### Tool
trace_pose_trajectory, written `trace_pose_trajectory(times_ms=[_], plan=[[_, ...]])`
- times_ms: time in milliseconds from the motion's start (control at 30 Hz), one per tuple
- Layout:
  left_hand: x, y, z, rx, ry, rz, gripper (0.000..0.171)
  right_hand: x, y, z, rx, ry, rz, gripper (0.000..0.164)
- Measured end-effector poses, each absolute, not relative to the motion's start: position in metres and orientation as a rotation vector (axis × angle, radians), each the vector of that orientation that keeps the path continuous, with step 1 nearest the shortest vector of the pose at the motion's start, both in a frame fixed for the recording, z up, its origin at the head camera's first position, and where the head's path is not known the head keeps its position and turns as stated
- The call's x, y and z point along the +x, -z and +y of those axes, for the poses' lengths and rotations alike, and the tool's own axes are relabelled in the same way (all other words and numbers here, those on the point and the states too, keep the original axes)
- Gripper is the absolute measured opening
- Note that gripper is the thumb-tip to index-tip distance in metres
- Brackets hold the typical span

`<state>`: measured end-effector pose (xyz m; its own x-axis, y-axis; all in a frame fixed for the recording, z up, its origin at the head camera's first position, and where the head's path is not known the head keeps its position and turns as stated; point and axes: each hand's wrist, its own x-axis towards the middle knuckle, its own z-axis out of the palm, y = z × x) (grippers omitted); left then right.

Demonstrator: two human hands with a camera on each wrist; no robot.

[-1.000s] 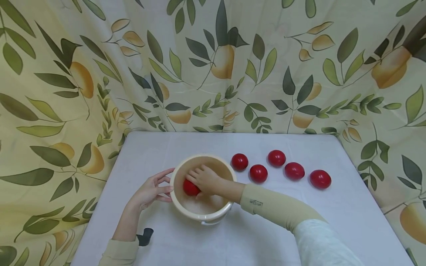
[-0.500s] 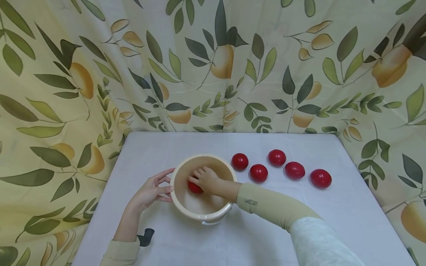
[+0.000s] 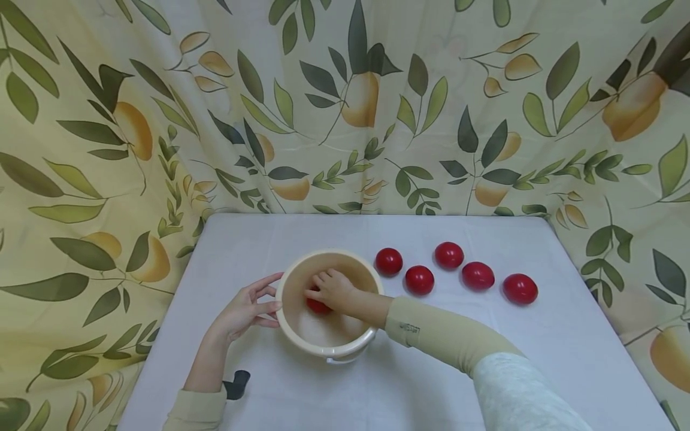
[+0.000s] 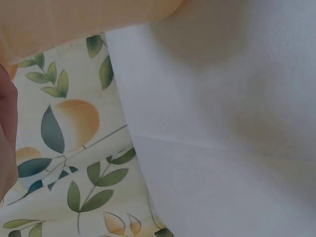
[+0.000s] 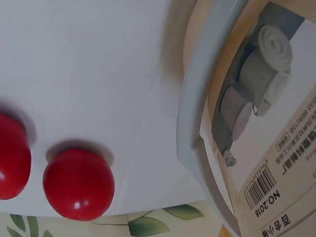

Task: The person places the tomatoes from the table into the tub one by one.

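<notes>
A cream plastic bucket (image 3: pixel 293 338) stands on the table in the head view. My right hand (image 3: pixel 334 291) reaches down inside it, fingers curled over a glossy red tomato-like ball (image 3: pixel 317 306) low in the bucket, mostly covered by the hand. My left hand (image 3: pixel 245 308) rests against the bucket's left side, its fairly straight fingers spread along the outer wall and rim. In the left wrist view, only a sliver of that hand (image 4: pixel 7 133) shows, below the bucket wall (image 4: pixel 84 19). The right wrist view shows the bucket's printed label (image 5: pixel 276 163), with the right hand out of sight.
Several more red balls (image 3: pixel 419 280) lie on the white tabletop (image 3: pixel 431 371) right of the bucket. Two of them, one a nearer red ball (image 5: pixel 79 183), appear in the right wrist view beside the bucket's pale handle (image 5: pixel 195 94). A leaf-and-fruit patterned curtain (image 3: pixel 345 149) borders the table.
Inside the bucket, my right hand has shifted slightly right and the red ball with it; less of the ball shows now. The left hand and bucket stay in place.
</notes>
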<state>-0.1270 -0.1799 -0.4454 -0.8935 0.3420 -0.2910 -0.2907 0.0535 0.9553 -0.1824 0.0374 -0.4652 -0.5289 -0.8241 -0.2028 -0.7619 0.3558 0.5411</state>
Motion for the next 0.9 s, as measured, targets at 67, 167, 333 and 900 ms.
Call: trace_pose_trajectory(times_ms=[67, 167, 333, 900], plan=[[-0.127, 0.446, -0.18, 0.049, -1.886, 1.9, 0.065, -0.183, 0.462, 0.038, 1.504, 0.882, -2.485, 0.043], [-0.127, 0.446, -0.181, 0.043, -1.881, 1.908, 0.065, -0.185, 0.456, 0.039, 1.547, 0.825, -2.479, 0.052], [-0.126, 0.446, -0.181, 0.048, -1.884, 1.91, 0.067, -0.186, 0.444, 0.049, 1.601, 0.561, -2.523, 0.056], [-0.125, 0.444, -0.179, 0.044, -1.895, 1.895, 0.066, -0.214, 0.417, 0.195, 0.71, -0.15, -2.557, 0.056]])
